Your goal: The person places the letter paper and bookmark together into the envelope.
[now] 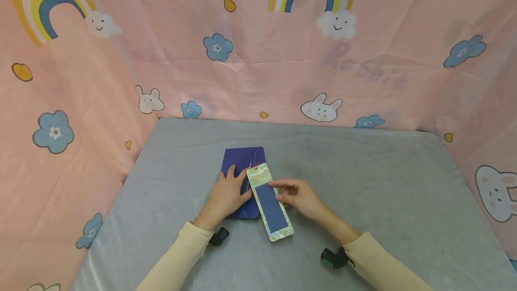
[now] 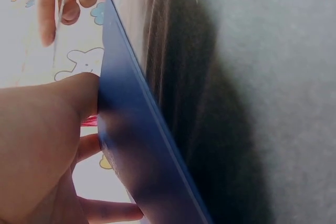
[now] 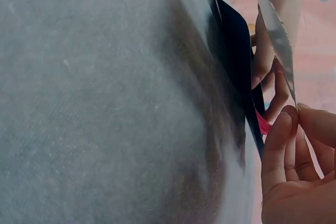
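Note:
A dark blue booklet (image 1: pixel 241 158) with a crease down its right side is on the grey table. My left hand (image 1: pixel 227 194) rests on it with the fingers spread, the thumb near the right edge of its cover. In the left wrist view the blue cover (image 2: pixel 142 129) passes under that thumb. My right hand (image 1: pixel 300 197) pinches a long bookmark (image 1: pixel 271 208) by its right edge, between thumb and fingers. This bookmark has a pale green patterned border, a dark blue panel and a red bit at its top hole. It slants over the booklet's right side. The right wrist view shows it edge-on.
A grey cloth (image 1: pixel 375 183) covers the table. Pink curtains (image 1: pixel 258 75) printed with rainbows, rabbits and flowers hang at the back and both sides. Black wrist cameras (image 1: pixel 334 258) sit at both cream sleeves (image 1: pixel 177 255).

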The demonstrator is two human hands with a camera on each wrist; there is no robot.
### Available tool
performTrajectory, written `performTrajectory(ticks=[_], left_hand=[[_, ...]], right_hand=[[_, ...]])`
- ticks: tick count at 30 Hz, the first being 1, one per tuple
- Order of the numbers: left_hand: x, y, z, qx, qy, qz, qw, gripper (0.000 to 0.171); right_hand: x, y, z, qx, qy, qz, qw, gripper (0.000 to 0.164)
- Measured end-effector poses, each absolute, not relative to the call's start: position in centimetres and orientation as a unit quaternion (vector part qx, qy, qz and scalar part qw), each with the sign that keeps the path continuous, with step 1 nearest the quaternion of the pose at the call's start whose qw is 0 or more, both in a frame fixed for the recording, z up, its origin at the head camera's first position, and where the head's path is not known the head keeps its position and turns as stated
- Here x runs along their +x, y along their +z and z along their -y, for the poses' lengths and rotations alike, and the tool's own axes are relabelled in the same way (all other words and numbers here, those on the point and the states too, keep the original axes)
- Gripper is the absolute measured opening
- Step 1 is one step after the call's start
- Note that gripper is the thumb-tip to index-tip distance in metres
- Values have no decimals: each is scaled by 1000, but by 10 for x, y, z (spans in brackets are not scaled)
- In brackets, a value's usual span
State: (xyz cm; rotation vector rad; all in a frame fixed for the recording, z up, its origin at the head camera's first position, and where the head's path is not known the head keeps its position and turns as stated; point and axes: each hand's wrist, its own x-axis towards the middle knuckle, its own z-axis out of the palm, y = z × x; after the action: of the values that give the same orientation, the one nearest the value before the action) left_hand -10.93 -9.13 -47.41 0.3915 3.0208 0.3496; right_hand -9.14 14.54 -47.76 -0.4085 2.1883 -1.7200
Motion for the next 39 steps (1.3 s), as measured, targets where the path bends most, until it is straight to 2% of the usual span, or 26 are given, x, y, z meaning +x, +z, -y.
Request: performTrajectory(ticks=[21, 39], left_hand=[[-110, -474, 91, 123, 132, -983, 42, 62], [-110, -475, 90, 131, 126, -982, 46, 57]], right_hand=[[-99, -488, -141, -33, -591, -789, 164, 40], [-116, -484, -124, -23, -528, -837, 145, 39]])
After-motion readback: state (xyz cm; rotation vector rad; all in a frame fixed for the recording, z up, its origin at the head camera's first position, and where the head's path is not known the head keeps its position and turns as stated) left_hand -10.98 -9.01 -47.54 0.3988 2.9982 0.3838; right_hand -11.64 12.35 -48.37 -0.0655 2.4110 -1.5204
